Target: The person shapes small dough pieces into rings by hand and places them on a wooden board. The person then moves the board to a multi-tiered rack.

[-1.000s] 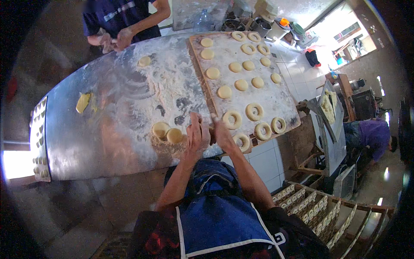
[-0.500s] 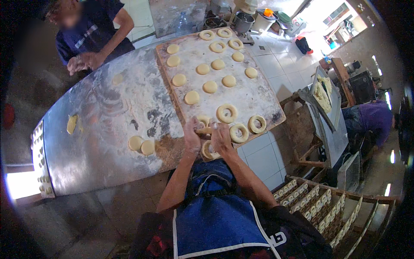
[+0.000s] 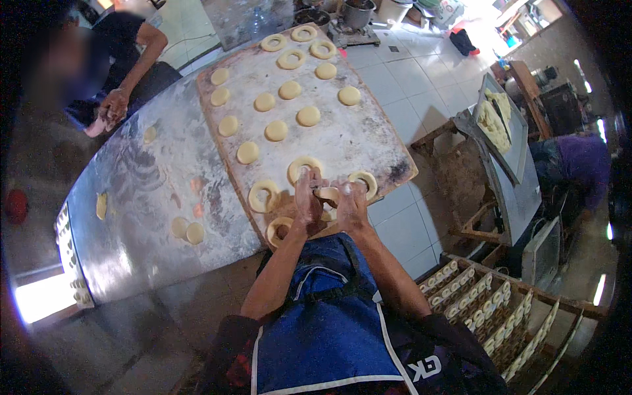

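left hand, right hand | together gripping dough piece | above floured board | white lettering on dark clothing

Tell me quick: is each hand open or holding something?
Left hand: closed, holding a pale, curved dough piece.
Right hand: closed, holding that piece's other side.

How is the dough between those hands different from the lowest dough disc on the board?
The held dough is between the left hand and right hand; the dough disc rests on the board, untouched. The held dough shows as a curved piece, partly hidden; the dough disc is plainly round, without a hole. Both are pale.
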